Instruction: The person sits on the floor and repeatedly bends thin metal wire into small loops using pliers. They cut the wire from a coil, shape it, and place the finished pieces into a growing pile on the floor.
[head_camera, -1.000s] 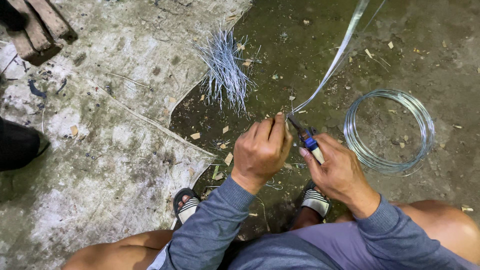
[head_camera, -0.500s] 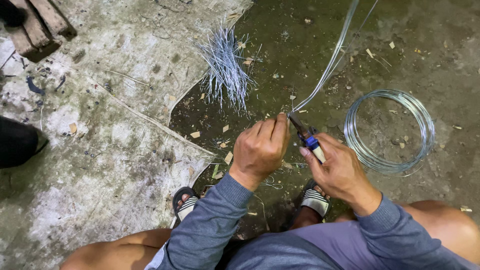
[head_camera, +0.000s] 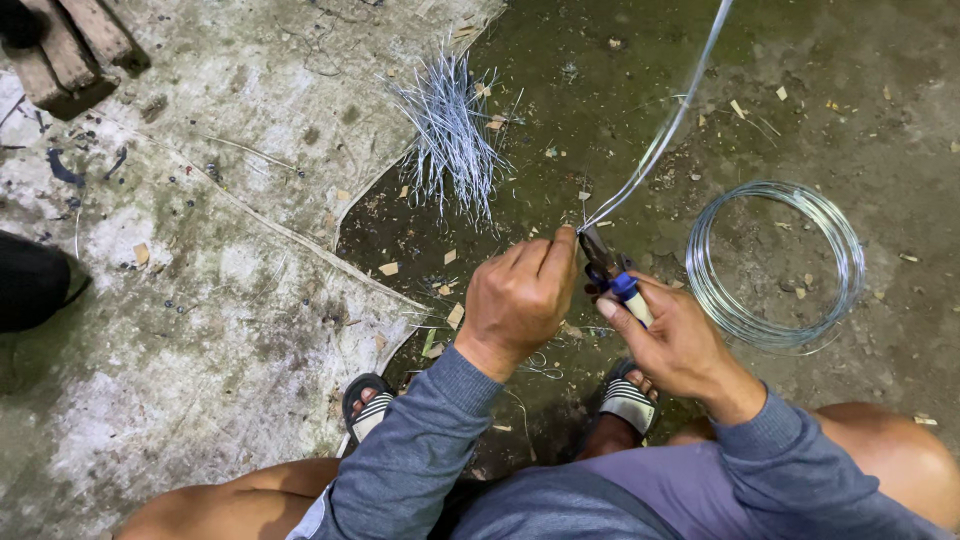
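Note:
My left hand (head_camera: 520, 295) pinches the near end of a bundle of thin silvery wire strands (head_camera: 665, 130) that runs up and away to the top of the view. My right hand (head_camera: 680, 340) grips pliers with blue and white handles (head_camera: 612, 272); the jaws meet the wire right beside my left fingertips. A heap of short cut wire pieces (head_camera: 452, 135) lies on the ground ahead of my left hand. A coil of silvery wire (head_camera: 775, 262) rests on the ground to the right of my right hand.
I squat on dirty concrete with my sandalled feet (head_camera: 625, 400) under my hands. Wooden blocks (head_camera: 75, 45) lie at the top left, and a dark shoe (head_camera: 30, 280) sits at the left edge. Small wood chips are scattered around.
Both hands stay at the wire end with only slight shifts. The wire strands running upward have swung a little.

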